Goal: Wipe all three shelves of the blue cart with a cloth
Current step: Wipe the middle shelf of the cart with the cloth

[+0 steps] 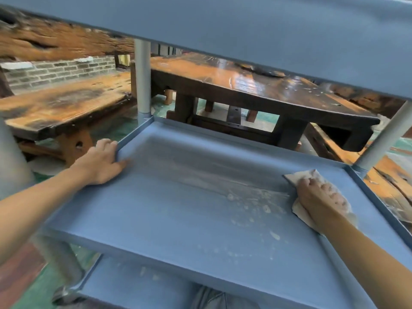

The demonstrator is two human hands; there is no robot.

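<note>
The blue cart's middle shelf [178, 208] fills the centre of the view, with pale dusty streaks and specks across its right half. My right hand [318, 195] presses a crumpled whitish cloth [312, 177] onto the shelf by its right rim, fingers curled over the cloth. My left hand [100, 161] grips the shelf's left rim, thumb inside the tray. The top shelf [245, 30] hangs overhead. The bottom shelf [138, 286] shows below, also speckled.
Grey cart posts stand at the back left [142, 79] and the right [383, 139]. A caster [64, 295] sits on the green floor. Dark wooden tables [256, 85] and a bench [55, 103] stand behind the cart, with a brick wall [60, 70] beyond them.
</note>
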